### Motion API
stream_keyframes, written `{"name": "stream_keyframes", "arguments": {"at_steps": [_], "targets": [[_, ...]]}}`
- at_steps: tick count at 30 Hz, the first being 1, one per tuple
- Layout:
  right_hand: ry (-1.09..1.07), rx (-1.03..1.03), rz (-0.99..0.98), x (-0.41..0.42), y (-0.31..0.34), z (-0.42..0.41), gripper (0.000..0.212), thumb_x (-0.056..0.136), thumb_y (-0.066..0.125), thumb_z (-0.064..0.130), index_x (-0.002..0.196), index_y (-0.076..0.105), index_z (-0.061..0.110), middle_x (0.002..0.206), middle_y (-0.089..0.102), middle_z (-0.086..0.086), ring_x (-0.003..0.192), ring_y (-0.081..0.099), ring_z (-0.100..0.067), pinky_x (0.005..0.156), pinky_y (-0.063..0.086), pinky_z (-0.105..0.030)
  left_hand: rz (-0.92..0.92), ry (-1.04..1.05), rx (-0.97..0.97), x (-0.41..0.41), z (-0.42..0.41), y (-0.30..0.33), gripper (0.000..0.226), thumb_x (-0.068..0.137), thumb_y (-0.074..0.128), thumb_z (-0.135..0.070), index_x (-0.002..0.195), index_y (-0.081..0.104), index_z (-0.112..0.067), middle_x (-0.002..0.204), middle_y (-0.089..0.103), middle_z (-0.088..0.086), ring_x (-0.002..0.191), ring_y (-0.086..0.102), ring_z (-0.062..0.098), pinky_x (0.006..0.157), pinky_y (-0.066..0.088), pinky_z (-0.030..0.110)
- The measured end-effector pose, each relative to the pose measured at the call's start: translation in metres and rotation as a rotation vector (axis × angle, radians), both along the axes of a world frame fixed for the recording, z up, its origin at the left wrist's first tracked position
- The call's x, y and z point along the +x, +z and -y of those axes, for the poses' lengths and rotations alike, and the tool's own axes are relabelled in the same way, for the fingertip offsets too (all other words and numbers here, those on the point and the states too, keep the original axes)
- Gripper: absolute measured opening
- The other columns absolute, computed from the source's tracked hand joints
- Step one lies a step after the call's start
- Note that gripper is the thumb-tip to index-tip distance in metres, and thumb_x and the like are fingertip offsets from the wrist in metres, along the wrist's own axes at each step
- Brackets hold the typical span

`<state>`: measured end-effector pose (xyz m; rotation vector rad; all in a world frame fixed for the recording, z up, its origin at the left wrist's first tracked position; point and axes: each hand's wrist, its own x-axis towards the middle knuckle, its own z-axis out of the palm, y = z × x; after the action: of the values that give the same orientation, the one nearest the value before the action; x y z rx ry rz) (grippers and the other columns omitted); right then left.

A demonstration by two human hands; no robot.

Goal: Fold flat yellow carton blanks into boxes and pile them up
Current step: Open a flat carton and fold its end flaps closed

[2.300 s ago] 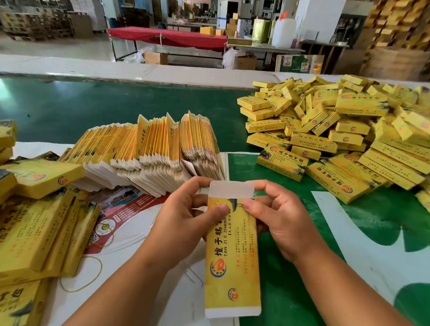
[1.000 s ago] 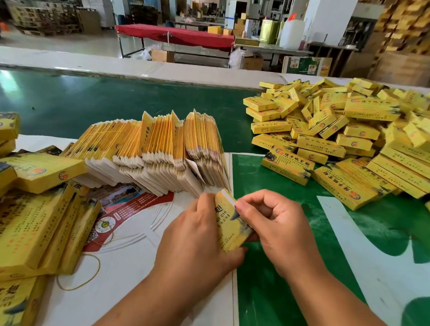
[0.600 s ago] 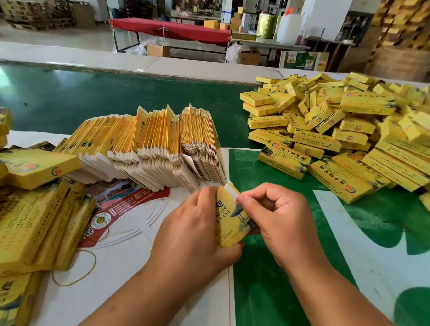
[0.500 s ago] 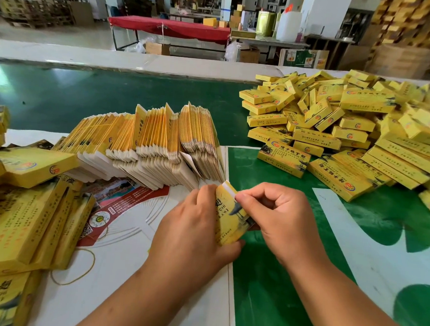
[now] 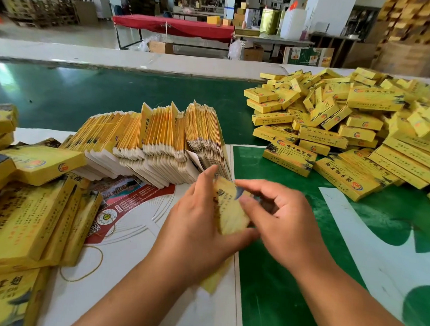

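Stacks of larger yellow cartons (image 5: 24,217) lie at the far left, with the fanned row of flat blanks (image 5: 158,140) unchanged behind the hands. The left hand (image 5: 200,227) grips the half-formed carton (image 5: 229,208) from behind, fingers curled round it; half a second ago it stood steadier, now it is blurred. The right hand (image 5: 278,216) has loosened, its fingers spread, thumb on the carton's face. The pile of folded boxes (image 5: 355,127) sits at the right.

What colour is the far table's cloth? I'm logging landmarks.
Red; the cloth shows in the head view, beyond the bench.
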<state>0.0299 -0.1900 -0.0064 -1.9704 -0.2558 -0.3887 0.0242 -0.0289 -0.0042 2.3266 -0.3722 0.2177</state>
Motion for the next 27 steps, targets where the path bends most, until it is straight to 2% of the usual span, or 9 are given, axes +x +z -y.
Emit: {"name": "stream_keyframes", "arguments": {"at_steps": [3, 7, 10, 13, 16, 18, 20, 23, 27], "targets": [[-0.092, 0.221, -0.172, 0.012, 0.005, 0.018, 0.021, 0.092, 0.063, 0.007, 0.089, 0.077, 0.023, 0.078, 0.075, 0.004, 0.07, 0.072, -0.012, 0.057, 0.058, -0.029, -0.123, -0.274, -0.207, 0.003, -0.012, 0.014, 0.092, 0.06, 0.063, -0.079, 0.141, 0.032, -0.047, 0.136, 0.044, -0.027, 0.123, 0.048, -0.004, 0.098, 0.048, 0.03], [-0.118, 0.547, -0.49, 0.025, 0.011, 0.034, 0.019, 0.093, 0.055, -0.001, 0.086, 0.072, 0.002, 0.077, 0.067, -0.017, 0.063, 0.062, -0.021, 0.056, 0.051, -0.031, -0.094, -0.605, -0.347, 0.005, -0.027, 0.027, 0.08, 0.07, 0.073, -0.059, 0.137, 0.049, -0.023, 0.149, 0.043, -0.008, 0.14, 0.037, 0.015, 0.112, 0.031, 0.044], [-0.024, 0.627, -0.637, 0.023, 0.008, 0.032, 0.021, 0.088, 0.059, -0.003, 0.076, 0.075, -0.001, 0.074, 0.07, -0.018, 0.057, 0.065, -0.021, 0.051, 0.053, -0.028, 0.127, -0.486, -0.209, 0.007, -0.023, 0.026, 0.055, 0.074, 0.078, -0.04, 0.125, 0.06, -0.03, 0.133, 0.057, -0.019, 0.132, 0.046, 0.004, 0.108, 0.04, 0.033], [0.066, 0.518, -0.708, 0.02, 0.0, 0.024, 0.031, 0.096, 0.052, 0.007, 0.075, 0.076, 0.006, 0.074, 0.073, -0.016, 0.054, 0.068, -0.022, 0.045, 0.056, -0.027, 0.22, -0.314, -0.248, 0.01, -0.021, 0.021, 0.027, 0.08, 0.071, -0.038, 0.107, 0.068, -0.032, 0.102, 0.071, -0.02, 0.099, 0.067, 0.003, 0.084, 0.054, 0.023], [-0.012, 0.221, -0.493, 0.025, -0.006, 0.028, 0.033, 0.099, 0.048, 0.029, 0.086, 0.074, 0.013, 0.089, 0.076, -0.008, 0.078, 0.073, -0.018, 0.074, 0.062, -0.043, 0.092, -0.16, -0.348, 0.017, -0.025, 0.015, 0.026, 0.077, 0.069, -0.042, 0.098, 0.072, -0.027, 0.09, 0.074, -0.016, 0.085, 0.07, 0.006, 0.073, 0.058, 0.024], [0.049, 0.252, -0.295, 0.028, -0.004, 0.035, 0.026, 0.092, 0.053, 0.035, 0.096, 0.075, 0.021, 0.099, 0.075, -0.002, 0.095, 0.071, -0.014, 0.085, 0.059, -0.042, 0.019, -0.109, -0.326, 0.023, -0.026, 0.009, 0.025, 0.077, 0.068, -0.038, 0.097, 0.073, -0.023, 0.089, 0.075, -0.014, 0.085, 0.071, 0.004, 0.074, 0.059, 0.025], [0.194, 0.278, -0.185, 0.026, -0.004, 0.039, 0.028, 0.083, 0.062, 0.035, 0.108, 0.071, 0.027, 0.107, 0.074, -0.001, 0.103, 0.069, -0.017, 0.087, 0.058, -0.035, -0.013, -0.1, -0.323, 0.028, -0.027, 0.003, 0.017, 0.083, 0.069, -0.029, 0.098, 0.072, -0.024, 0.091, 0.075, -0.016, 0.086, 0.07, 0.0, 0.075, 0.057, 0.019], [0.221, 0.176, -0.1, 0.023, -0.011, 0.036, 0.031, 0.075, 0.072, 0.034, 0.106, 0.067, 0.033, 0.102, 0.075, 0.002, 0.095, 0.071, -0.014, 0.083, 0.056, -0.024, -0.02, -0.128, -0.333, 0.03, -0.026, 0.001, 0.016, 0.088, 0.066, -0.022, 0.101, 0.071, -0.029, 0.093, 0.074, -0.022, 0.088, 0.069, -0.005, 0.071, 0.052, 0.008], [0.209, 0.198, -0.07, 0.023, -0.016, 0.029, 0.025, 0.079, 0.072, 0.023, 0.101, 0.063, 0.032, 0.097, 0.076, -0.001, 0.09, 0.072, -0.018, 0.083, 0.057, -0.031, 0.034, -0.098, -0.436, 0.025, -0.023, -0.002, 0.038, 0.084, 0.069, -0.02, 0.116, 0.058, -0.036, 0.099, 0.073, -0.02, 0.093, 0.069, -0.003, 0.076, 0.055, 0.014]]}}
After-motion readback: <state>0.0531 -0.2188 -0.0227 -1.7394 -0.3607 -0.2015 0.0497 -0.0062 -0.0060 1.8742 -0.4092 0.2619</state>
